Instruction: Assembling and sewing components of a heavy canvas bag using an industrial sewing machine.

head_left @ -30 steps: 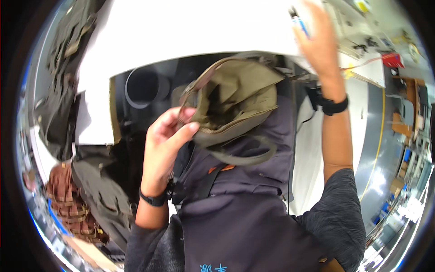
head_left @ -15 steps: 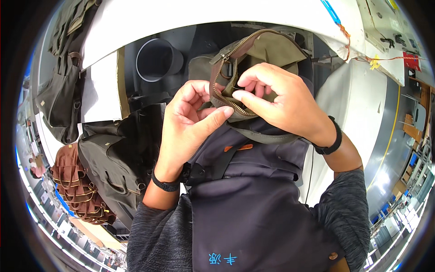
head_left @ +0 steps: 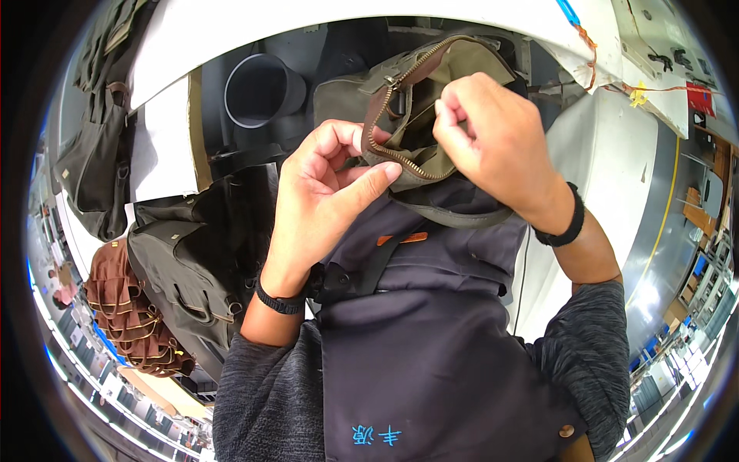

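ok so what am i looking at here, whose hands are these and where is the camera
There is no machine: these are a person's own bare hands, seen from a wide fisheye camera on their head looking down, so straight edges bend. The left hand pinches the edge of an olive bag by its open zipper. The right hand is curled over the opening; whether it holds anything is hidden. A blue tool with an orange cord lies on the white tabletop. To the left are a round dark bin and brown bags.
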`<state>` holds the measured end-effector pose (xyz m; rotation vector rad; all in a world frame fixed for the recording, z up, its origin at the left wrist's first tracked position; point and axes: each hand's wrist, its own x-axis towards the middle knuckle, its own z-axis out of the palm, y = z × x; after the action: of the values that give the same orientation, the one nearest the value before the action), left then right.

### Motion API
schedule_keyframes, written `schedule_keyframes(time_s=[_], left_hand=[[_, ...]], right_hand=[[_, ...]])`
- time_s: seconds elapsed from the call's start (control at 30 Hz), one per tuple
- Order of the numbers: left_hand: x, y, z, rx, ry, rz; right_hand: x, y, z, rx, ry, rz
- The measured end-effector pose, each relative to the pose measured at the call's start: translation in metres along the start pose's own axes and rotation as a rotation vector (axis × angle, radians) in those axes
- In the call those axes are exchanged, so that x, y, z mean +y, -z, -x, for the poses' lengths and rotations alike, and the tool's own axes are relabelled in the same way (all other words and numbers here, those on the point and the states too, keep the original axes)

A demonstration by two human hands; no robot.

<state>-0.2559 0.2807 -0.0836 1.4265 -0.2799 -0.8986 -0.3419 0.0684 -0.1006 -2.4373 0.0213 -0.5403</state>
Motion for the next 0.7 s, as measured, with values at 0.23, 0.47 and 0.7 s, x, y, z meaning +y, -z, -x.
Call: schedule_keyframes(time_s=[0.23, 0.47, 0.7], left_hand=[[-0.001, -0.003, -0.001, 0.003, 0.013, 0.004], [-0.001, -0.007, 0.000, -0.023, 0.012, 0.009], [-0.002, -0.007, -0.001, -0.014, 0.001, -0.012]], right_hand=[[-0.016, 0.015, 0.002, -0.153, -0.305, -0.363], [-0.006, 0.007, 0.002, -0.384, -0.401, -0.467], [-0.014, 0.001, -0.002, -0.124, -0.083, -0.194]])
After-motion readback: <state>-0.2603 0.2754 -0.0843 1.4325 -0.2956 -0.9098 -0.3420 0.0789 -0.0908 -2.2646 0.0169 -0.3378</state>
